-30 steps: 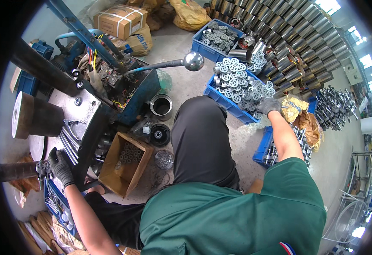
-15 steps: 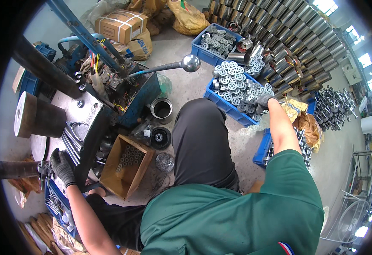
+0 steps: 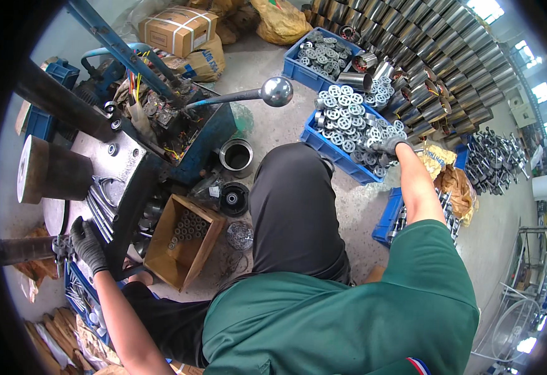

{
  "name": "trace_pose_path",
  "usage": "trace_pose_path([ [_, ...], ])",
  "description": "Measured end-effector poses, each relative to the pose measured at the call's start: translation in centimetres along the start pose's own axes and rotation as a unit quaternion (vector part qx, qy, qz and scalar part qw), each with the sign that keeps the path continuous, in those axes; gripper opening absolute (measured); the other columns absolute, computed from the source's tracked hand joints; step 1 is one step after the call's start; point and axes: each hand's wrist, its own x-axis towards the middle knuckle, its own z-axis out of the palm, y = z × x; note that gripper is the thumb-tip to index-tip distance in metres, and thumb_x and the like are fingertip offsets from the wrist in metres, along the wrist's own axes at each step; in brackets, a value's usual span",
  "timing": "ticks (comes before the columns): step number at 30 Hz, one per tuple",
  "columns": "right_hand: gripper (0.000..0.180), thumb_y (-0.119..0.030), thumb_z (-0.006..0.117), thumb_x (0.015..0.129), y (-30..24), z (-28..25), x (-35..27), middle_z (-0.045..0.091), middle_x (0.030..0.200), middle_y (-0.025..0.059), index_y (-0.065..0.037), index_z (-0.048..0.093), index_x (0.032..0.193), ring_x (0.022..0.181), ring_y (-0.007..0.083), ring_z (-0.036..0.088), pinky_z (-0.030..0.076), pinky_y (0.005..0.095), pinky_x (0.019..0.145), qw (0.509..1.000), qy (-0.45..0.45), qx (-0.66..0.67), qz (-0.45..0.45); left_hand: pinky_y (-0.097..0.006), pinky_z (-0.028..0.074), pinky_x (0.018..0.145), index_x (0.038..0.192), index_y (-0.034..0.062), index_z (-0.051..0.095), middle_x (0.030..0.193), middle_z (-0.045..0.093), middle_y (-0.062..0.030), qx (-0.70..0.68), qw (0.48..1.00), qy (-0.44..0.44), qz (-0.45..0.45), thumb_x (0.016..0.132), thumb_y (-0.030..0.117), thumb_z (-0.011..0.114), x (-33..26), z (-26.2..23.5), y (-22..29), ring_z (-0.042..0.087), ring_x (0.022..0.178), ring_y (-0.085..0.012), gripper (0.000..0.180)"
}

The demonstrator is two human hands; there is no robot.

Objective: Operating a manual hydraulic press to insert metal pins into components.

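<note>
From my end, the far-right cylinders (image 3: 415, 45) look glossy metal, nearer discs (image 3: 347, 120) duller. The left box (image 3: 205, 254) is matt wood.

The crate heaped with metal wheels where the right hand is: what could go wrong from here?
The spoked metal discs are piled above the rim of the blue plastic crate, so some could slide over the edge. The gloved right hand is at the pile with its fingers hard to make out, so it might snag on a disc.
</note>
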Motion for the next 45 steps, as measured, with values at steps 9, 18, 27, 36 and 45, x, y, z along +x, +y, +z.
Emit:
trace_pose_path([
  [9, 0.069, -0.072, 0.072, 0.077, -5.8, -4.0, -4.5, 0.077, 0.095, 0.0114, -0.008, 0.080, 0.099, 0.090, 0.0257, 0.071, 0.053, 0.0410, 0.087, 0.970, -0.098, 0.036, 0.220, -0.036, 0.050, 0.103, 0.127, 0.0001, 0.065, 0.122, 0.071, -0.0152, -0.006, 1.000, 0.019, -0.008, 0.102, 0.013, 0.062, -0.5, -1.9, -0.9, 0.067, 0.113, -0.0248, 0.028],
  [18, 0.050, -0.055, 0.074, 0.083, -4.4, -0.7, -8.0, 0.069, 0.073, 0.0069, -0.010, 0.070, 0.103, 0.048, 0.0170, 0.060, 0.046, 0.0342, 0.042, 0.936, 0.025, 0.282, 0.210, -0.036, 0.051, 0.101, 0.125, 0.0004, 0.067, 0.119, 0.072, -0.0153, 0.011, 1.000, 0.009, -0.009, 0.101, 0.016, 0.063, -0.2, -1.2, -0.4, 0.068, 0.109, -0.0247, 0.028],
  [27, 0.048, -0.058, 0.055, 0.095, -8.4, -6.9, -9.4, 0.075, 0.088, 0.0147, -0.013, 0.062, 0.110, 0.051, 0.0192, 0.060, 0.039, 0.0315, 0.037, 0.531, 0.036, 0.826, 0.187, -0.036, 0.050, 0.102, 0.127, 0.0009, 0.065, 0.121, 0.071, -0.0130, -0.068, 0.997, 0.024, -0.018, 0.101, 0.015, 0.063, 0.2, -0.7, -1.8, 0.067, 0.111, -0.0242, 0.030],
  [36, 0.075, -0.025, 0.080, 0.076, -29.8, -20.9, -22.9, 0.070, 0.111, 0.0150, -0.003, 0.052, 0.142, 0.067, 0.0137, 0.065, 0.054, 0.0255, 0.059, 0.644, -0.057, 0.742, -0.177, -0.031, 0.049, 0.088, 0.118, 0.0049, 0.071, 0.106, 0.069, -0.0033, -0.347, 0.931, 0.025, -0.113, 0.100, 0.016, 0.064, -4.6, -9.6, 19.1, 0.061, 0.097, -0.0139, 0.023],
  [45, 0.067, 0.007, 0.079, 0.078, -58.1, -23.1, -24.8, 0.066, 0.123, 0.0088, -0.008, 0.050, 0.136, 0.113, 0.0182, 0.065, 0.055, 0.0341, 0.097, 0.573, -0.198, 0.690, -0.395, -0.035, 0.050, 0.105, 0.129, -0.0004, 0.062, 0.123, 0.067, -0.0089, -0.533, 0.799, -0.275, -0.039, 0.096, 0.002, 0.063, -15.2, -3.5, 21.3, 0.062, 0.115, -0.0165, 0.034],
])
